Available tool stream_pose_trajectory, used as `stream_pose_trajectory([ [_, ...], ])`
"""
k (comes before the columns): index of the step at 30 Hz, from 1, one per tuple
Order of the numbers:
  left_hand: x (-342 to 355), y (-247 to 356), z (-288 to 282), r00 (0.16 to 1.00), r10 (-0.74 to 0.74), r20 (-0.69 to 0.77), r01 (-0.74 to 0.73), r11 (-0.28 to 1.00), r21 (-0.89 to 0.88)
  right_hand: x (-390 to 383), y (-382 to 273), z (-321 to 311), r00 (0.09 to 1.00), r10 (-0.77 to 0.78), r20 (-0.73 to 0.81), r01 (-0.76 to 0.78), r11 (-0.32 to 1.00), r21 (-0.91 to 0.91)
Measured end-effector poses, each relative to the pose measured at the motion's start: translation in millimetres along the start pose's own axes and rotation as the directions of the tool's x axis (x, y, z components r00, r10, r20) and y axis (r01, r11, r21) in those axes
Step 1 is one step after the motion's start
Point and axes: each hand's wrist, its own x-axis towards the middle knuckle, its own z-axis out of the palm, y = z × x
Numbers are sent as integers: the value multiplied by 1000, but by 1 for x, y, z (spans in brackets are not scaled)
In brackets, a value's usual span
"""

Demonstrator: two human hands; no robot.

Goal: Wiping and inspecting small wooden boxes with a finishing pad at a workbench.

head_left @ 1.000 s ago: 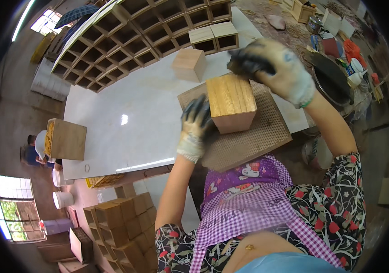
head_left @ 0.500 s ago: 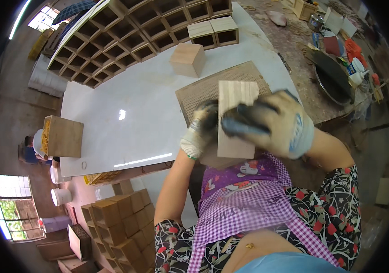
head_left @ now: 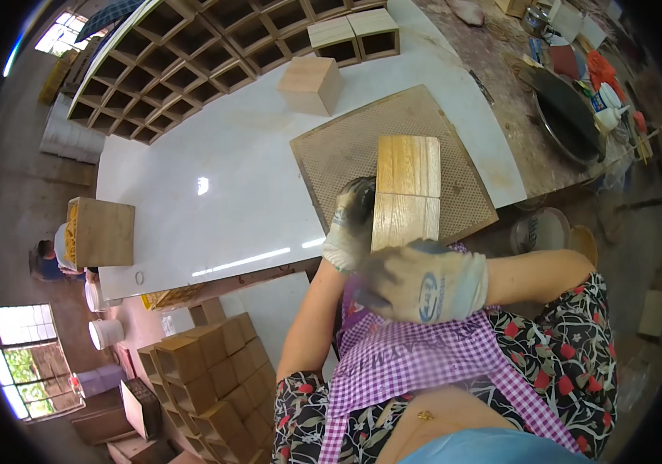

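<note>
A pale wooden box (head_left: 407, 170) is held above a brown textured mat (head_left: 455, 193). A seam crosses its upturned face; whether it is two boxes set end to end I cannot tell. The far half looks yellower and the near half shines. My left hand (head_left: 350, 220), in a white glove with dark fingers, is closed against the box's left side. At its near end, my right hand (head_left: 424, 282) wears a similar glove with a blue mark. Its dark fingers are curled and partly blurred, and what they hold is hidden.
A lone wooden box (head_left: 308, 85) sits on the white table (head_left: 215, 201), before rows of open boxes (head_left: 192, 69). A box with yellow contents (head_left: 103, 232) stands at the left edge. Stacked boxes (head_left: 207, 363) are lower left; a dark basin (head_left: 571, 124) lies right.
My right hand has moved from across the box's middle toward me, past its near end. The seam and yellower far half now show. My left hand stays on the side.
</note>
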Motion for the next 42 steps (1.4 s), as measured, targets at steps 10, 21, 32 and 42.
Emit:
stream_pose_trajectory([
  [10,2,-29,14,972,102,-210,-101,995,15,-51,106,-3,717,672,-183,-695,710,-116],
  [21,12,21,0,989,-49,-139,21,980,-197,-54,2,-41,947,321,25,-322,939,125],
  [32,38,30,-28,971,-229,-62,144,779,-610,7,122,-64,812,500,-301,-553,825,-120],
  [42,45,40,-20,979,-201,-30,192,964,-182,7,67,-80,981,127,147,-98,977,-189],
])
